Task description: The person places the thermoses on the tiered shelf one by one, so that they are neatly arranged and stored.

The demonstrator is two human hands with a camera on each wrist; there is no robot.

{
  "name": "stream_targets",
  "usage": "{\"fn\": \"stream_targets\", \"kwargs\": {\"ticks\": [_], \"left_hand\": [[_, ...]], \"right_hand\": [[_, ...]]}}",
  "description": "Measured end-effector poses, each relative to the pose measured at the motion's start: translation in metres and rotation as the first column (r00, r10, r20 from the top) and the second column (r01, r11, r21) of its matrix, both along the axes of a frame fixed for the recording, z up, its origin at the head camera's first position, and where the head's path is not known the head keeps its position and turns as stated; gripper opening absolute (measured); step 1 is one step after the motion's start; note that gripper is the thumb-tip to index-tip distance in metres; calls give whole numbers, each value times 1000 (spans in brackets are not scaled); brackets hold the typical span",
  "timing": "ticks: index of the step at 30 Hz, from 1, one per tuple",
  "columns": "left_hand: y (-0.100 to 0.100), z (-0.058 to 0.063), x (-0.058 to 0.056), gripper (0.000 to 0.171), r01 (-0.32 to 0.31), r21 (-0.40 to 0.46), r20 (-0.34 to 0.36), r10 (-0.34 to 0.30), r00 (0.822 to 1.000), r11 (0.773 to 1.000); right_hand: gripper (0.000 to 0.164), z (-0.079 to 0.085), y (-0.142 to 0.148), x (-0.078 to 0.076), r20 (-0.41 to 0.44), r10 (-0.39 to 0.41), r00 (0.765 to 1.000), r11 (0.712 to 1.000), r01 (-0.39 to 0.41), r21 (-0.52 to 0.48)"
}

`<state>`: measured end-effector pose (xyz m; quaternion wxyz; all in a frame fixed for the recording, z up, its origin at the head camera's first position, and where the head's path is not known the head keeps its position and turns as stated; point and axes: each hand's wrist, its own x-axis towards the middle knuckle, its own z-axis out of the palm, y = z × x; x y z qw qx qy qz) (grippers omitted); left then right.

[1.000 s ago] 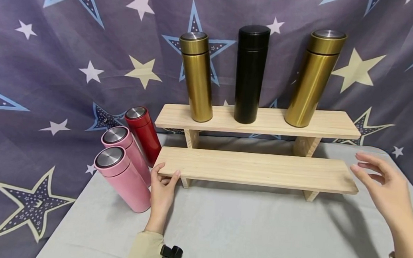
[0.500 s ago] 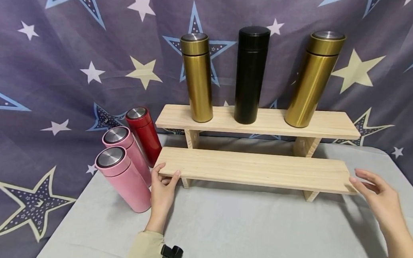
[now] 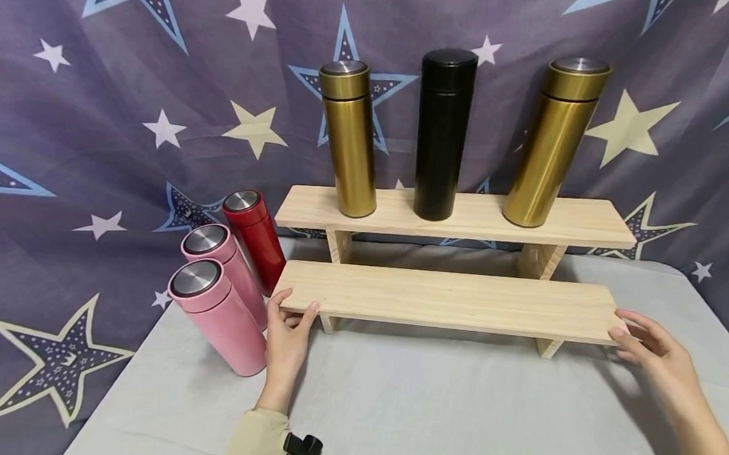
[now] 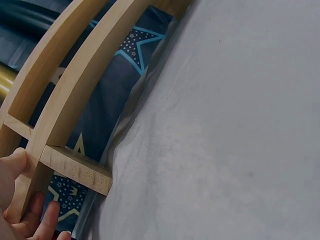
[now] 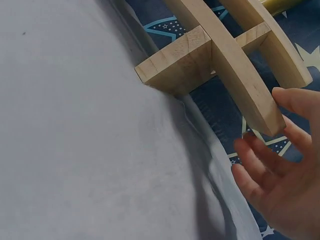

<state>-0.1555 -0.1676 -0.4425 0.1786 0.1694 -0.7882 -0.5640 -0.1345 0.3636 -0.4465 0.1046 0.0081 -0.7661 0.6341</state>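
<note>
At eight o'clock on the wooden rack (image 3: 451, 300), left hand (image 3: 286, 342) is gripping a lower-tier corner; at four, right hand (image 3: 666, 361) is lightly pinching its opposite. Rack is standing on desk (image 3: 441, 409). Judged step: positioning; next move is probably needing even two-handed effort.

Both wrist views crop the wooden stand (image 4: 70, 100).

Left hand (image 3: 288, 338) grips the left end of the lower shelf (image 3: 448, 300), thumb at its front edge. Right hand (image 3: 663, 358) is positioned at the right end, thumb at the front corner, fingers bent.
</note>
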Motion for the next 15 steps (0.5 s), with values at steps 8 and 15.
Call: {"fn": "stream_targets", "kwargs": {"ticks": [8, 15], "left_hand": [[0, -1, 0, 59, 8, 2, 9, -8, 1000, 1000], [-2, -2, 0, 59, 21, -22, 27, -20, 999, 1000]], "right_hand": [[34, -1, -8, -4, -1, 12, 1000, 990, -12, -141], [31, -5, -16, -4, -15, 6, 1000, 952, -10, -306]]}}
